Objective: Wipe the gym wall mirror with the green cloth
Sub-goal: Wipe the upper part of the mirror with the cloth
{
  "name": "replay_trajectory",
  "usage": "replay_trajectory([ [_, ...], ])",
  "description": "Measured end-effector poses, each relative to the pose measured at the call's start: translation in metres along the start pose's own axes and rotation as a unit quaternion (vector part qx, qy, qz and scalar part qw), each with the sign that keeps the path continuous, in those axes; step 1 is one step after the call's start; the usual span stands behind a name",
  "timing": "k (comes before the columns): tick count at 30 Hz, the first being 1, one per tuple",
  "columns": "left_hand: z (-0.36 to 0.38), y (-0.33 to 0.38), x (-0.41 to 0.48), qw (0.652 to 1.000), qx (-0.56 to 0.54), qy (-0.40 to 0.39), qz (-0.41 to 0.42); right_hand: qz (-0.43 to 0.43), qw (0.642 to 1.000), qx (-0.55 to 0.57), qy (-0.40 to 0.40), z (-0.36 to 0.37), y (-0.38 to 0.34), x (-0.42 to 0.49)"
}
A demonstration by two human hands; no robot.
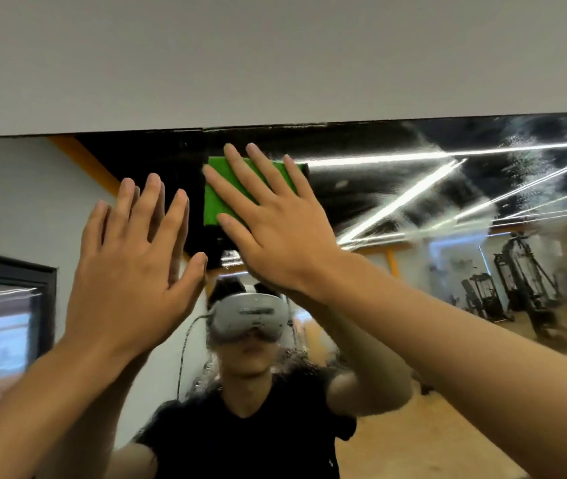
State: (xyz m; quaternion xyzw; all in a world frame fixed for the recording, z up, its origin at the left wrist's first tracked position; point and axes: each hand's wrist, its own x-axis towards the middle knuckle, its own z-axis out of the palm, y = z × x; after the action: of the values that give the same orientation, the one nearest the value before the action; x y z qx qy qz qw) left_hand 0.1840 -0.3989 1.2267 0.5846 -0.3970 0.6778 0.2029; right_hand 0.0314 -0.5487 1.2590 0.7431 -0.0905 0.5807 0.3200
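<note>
A gym. Large wall mirror [354, 202] runs under a plain white wall [275, 57]. Reflected in it: black weight machines [524, 281] standing on a tan floor [448, 426], a black ceiling [361, 143] crossed by long strip lights [403, 195], orange trim [85, 160] along pale walls. Glass streaky at right.

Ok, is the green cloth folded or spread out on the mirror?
Likely folded: the green cloth is a neat rectangle pressed against the mirror under the flat right hand. Its layers do not show.
</note>
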Motion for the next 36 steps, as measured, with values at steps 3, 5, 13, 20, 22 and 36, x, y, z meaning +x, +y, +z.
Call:
replay_trajectory([
  [3,-0.001,0.003,-0.001,1.000,0.009,-0.006,0.000,0.070,0.997,-0.009,0.018,-0.002,0.049,-0.041],
  [5,-0.002,0.005,0.001,1.000,0.008,-0.008,-0.003,0.188,0.982,-0.003,0.028,-0.008,0.084,-0.043],
  [13,-0.002,0.001,-0.001,1.000,0.002,-0.013,-0.008,0.131,0.991,0.008,0.017,0.003,-0.009,-0.006],
  [20,-0.002,0.006,0.000,1.000,0.000,-0.012,-0.010,0.097,0.995,-0.015,-0.006,-0.003,0.054,-0.068],
  [22,-0.002,0.007,-0.001,1.000,0.000,-0.015,-0.011,0.214,0.977,0.013,0.011,-0.008,0.074,-0.039],
  [36,-0.003,0.001,-0.001,1.000,-0.004,-0.015,-0.009,-0.016,1.000,-0.020,-0.007,-0.002,0.046,0.001],
])
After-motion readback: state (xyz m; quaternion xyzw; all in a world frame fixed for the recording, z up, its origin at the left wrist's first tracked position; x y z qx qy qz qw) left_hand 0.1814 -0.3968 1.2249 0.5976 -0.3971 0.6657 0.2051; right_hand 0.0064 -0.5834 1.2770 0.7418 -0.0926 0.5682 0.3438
